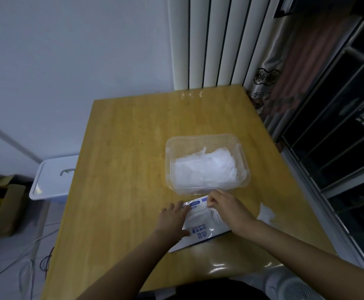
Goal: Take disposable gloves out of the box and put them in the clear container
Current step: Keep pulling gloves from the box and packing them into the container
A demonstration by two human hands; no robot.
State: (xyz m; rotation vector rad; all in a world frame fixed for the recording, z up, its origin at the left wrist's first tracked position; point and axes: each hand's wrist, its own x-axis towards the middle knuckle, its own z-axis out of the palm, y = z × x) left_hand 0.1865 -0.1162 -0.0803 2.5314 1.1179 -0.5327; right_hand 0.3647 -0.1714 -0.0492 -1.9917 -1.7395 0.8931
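A flat white glove box (pixel 200 231) with blue print lies on the wooden table (pixel 122 169) near its front edge. My left hand (pixel 172 219) rests on the box's left side, fingers spread, thumb against its top. My right hand (pixel 226 207) is over the box's far right part, its fingertips pinching thin clear glove film at the opening. Just beyond the box stands the clear container (pixel 207 163), holding a heap of white crumpled gloves (pixel 205 167). A loose clear glove (pixel 266 213) lies on the table to the right of my right wrist.
A white lidded bin (pixel 53 182) stands left of the table, with cardboard boxes (pixel 1 211) on the floor beyond it. A white radiator (pixel 209 42) and a curtain (pixel 289 68) are behind the table. A dark window frame (pixel 339 137) runs along the right. A white fan (pixel 293 286) sits at the bottom right.
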